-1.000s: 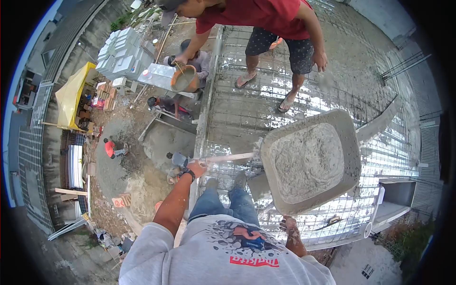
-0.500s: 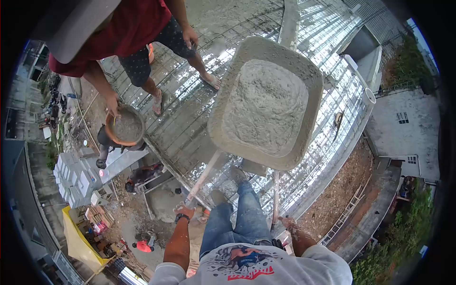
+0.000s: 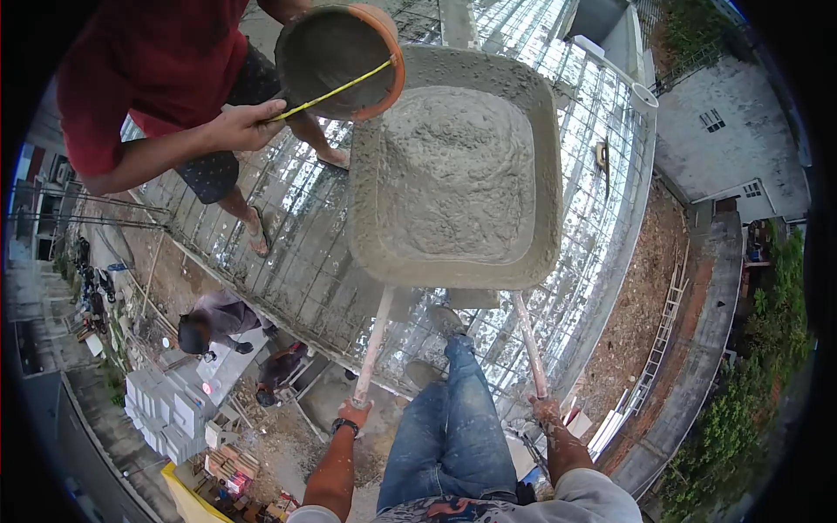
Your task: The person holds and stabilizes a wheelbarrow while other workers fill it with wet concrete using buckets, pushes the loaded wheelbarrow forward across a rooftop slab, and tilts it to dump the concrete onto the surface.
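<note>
Standing in a stack at the left, pale blocks [image 3: 166,410] occupy the ground below a mesh-covered slab [image 3: 305,253]. Above them in the view, a co-worker in a red shirt [image 3: 148,78] leans in; the co-worker's hand [image 3: 248,126] closes on the yellow handle [image 3: 340,89] of an orange-rimmed bucket [image 3: 327,57], whose grey-coated interior faces the viewer. The bucket's rim overlaps the upper left corner of the wheelbarrow tray [image 3: 453,275] in the view; whether the two touch cannot be told. Next, the wearer's left hand [image 3: 353,412], with a dark watch [image 3: 345,426] at its wrist, is wrapped around the end of the left handle [image 3: 374,344]. At centre, ahead of both hands, the tray sits over the slab and holds a broad mound of wet concrete [image 3: 458,174]. To the right, the right hand [image 3: 547,412] grips the end of the right handle [image 3: 528,346]. Farther right, a small tool [image 3: 602,157] rests on the mesh; beyond it are a ladder [image 3: 667,322] on the ground and green foliage [image 3: 741,436].
</note>
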`<state>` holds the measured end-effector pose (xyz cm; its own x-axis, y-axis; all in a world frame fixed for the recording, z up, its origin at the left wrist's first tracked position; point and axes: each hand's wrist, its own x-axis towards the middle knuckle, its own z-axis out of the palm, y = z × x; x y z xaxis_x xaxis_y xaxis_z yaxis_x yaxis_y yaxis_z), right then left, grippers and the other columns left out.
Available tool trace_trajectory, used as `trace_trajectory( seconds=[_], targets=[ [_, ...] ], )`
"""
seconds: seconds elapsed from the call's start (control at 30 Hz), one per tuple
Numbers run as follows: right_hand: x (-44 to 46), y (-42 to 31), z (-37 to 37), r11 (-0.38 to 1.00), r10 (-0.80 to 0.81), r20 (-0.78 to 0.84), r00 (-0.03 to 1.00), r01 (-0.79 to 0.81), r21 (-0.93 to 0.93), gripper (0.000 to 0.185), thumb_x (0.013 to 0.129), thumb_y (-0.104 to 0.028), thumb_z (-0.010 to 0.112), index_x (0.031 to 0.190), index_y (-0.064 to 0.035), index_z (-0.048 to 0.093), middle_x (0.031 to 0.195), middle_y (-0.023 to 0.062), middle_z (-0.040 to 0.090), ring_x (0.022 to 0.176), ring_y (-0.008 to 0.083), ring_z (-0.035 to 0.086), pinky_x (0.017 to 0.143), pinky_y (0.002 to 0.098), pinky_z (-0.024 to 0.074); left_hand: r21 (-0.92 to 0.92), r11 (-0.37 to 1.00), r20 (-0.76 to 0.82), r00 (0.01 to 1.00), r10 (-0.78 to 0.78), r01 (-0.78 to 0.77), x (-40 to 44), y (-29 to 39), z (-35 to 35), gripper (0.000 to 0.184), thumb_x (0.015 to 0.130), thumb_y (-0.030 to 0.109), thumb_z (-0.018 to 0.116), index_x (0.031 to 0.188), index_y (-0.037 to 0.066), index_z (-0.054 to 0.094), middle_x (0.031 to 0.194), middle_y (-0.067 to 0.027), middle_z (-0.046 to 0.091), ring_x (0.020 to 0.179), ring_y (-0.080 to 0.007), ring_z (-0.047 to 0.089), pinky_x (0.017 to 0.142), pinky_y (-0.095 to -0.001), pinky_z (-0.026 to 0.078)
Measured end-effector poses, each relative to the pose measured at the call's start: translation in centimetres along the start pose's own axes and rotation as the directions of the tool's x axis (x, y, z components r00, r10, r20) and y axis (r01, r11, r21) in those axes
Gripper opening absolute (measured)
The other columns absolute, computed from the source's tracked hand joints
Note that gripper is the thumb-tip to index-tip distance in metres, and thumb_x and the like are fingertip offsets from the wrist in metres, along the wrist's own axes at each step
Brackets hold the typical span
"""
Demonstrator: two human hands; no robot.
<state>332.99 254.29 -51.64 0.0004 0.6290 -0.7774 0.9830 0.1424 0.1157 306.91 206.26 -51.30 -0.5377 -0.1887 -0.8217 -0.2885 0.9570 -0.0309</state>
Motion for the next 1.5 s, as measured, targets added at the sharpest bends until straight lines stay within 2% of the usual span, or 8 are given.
trace_trajectory(
  seconds=[0.2,0.37,0.47,0.7,0.8,1.03,1.27,1.5],
  targets=[
    [-3.4,-2.4,-2.3,0.984,0.128,0.025,0.991,-0.130,0.121,0.069,0.073,-0.048,0.074,0.107,0.0108,0.061,0.102,0.0279,0.065,0.101,0.0368,0.064,0.084,0.0434,0.0510,-0.039,0.992,-0.054,0.991,0.121,-0.124,2.1,-1.9,1.9,0.105,0.067,0.071,0.065,0.131,-0.007,0.039,0.117,-0.0306,0.057,0.113,-0.0422,0.055,0.095,-0.0449,0.045],
    [0.9,1.5,1.4,0.986,-0.153,-0.087,0.984,0.158,0.047,0.065,0.071,-0.048,0.075,0.097,0.0104,0.064,0.093,0.0280,0.067,0.092,0.0377,0.067,0.077,0.0427,0.0534,-0.039,0.993,0.000,0.993,0.116,-0.116,1.2,-0.8,0.5,0.096,0.069,0.066,0.068,0.130,-0.004,0.041,0.115,-0.0295,0.059,0.111,-0.0411,0.056,0.094,-0.0452,0.046],
    [-1.7,-0.7,-0.5,0.990,0.038,-0.069,0.997,-0.028,0.140,0.065,0.071,-0.044,0.076,0.104,0.0110,0.062,0.098,0.0256,0.067,0.094,0.0357,0.066,0.080,0.0411,0.0520,-0.072,0.985,0.003,0.987,0.159,-0.158,1.6,-1.2,0.5,0.093,0.070,0.061,0.069,0.131,-0.004,0.041,0.116,-0.0289,0.058,0.111,-0.0406,0.056,0.094,-0.0445,0.046],
    [0.8,0.6,0.8,0.995,-0.009,-0.067,0.998,0.015,0.094,0.068,0.071,-0.050,0.075,0.101,0.0108,0.063,0.101,0.0279,0.065,0.098,0.0359,0.065,0.080,0.0416,0.0533,-0.029,0.992,-0.031,0.993,0.118,-0.119,1.1,-0.2,-0.1,0.074,0.071,0.049,0.073,0.127,0.005,0.049,0.117,-0.0230,0.060,0.109,-0.0379,0.059,0.092,-0.0434,0.047],
    [1.9,0.8,1.3,0.994,0.060,-0.060,0.996,-0.054,0.090,0.056,0.072,-0.038,0.077,0.098,0.0097,0.064,0.086,0.0215,0.069,0.080,0.0320,0.068,0.069,0.0410,0.0518,-0.010,0.993,0.001,0.994,0.113,-0.113,1.5,-0.4,0.1,0.076,0.072,0.047,0.073,0.129,0.005,0.047,0.119,-0.0229,0.059,0.110,-0.0376,0.058,0.093,-0.0431,0.047],
    [1.4,0.6,1.0,0.992,0.021,-0.030,0.999,-0.017,0.128,0.052,0.070,-0.043,0.077,0.085,0.0062,0.066,0.079,0.0183,0.069,0.072,0.0297,0.067,0.064,0.0400,0.0516,0.080,0.996,0.060,0.997,0.038,-0.043,1.8,-0.5,0.5,0.088,0.075,0.050,0.068,0.138,-0.001,0.035,0.123,-0.0260,0.056,0.112,-0.0389,0.056,0.095,-0.0436,0.046],
    [12.2,6.8,4.0,0.836,-0.145,0.210,0.967,0.234,-0.497,0.051,0.078,-0.051,0.065,0.091,-0.0027,0.066,0.084,0.0129,0.067,0.076,0.0263,0.065,0.068,0.0406,0.0520,0.051,0.999,0.047,0.999,0.001,-0.003,-0.2,0.7,-1.0,0.083,0.073,0.057,0.058,0.134,0.003,0.042,0.108,-0.0275,0.062,0.099,-0.0395,0.062,0.086,-0.0457,0.050],
    [8.8,3.7,2.3,0.995,0.076,0.416,0.906,-0.093,0.022,0.033,0.086,-0.040,0.058,0.078,-0.0095,0.050,0.068,0.0055,0.049,0.060,0.0214,0.053,0.057,0.0383,0.0460,-0.089,0.996,0.018,1.000,-0.006,0.007,-1.2,0.8,-1.5,0.072,0.074,0.042,0.056,0.135,0.006,0.044,0.117,-0.0280,0.059,0.108,-0.0399,0.059,0.089,-0.0493,0.048]
  ],
)
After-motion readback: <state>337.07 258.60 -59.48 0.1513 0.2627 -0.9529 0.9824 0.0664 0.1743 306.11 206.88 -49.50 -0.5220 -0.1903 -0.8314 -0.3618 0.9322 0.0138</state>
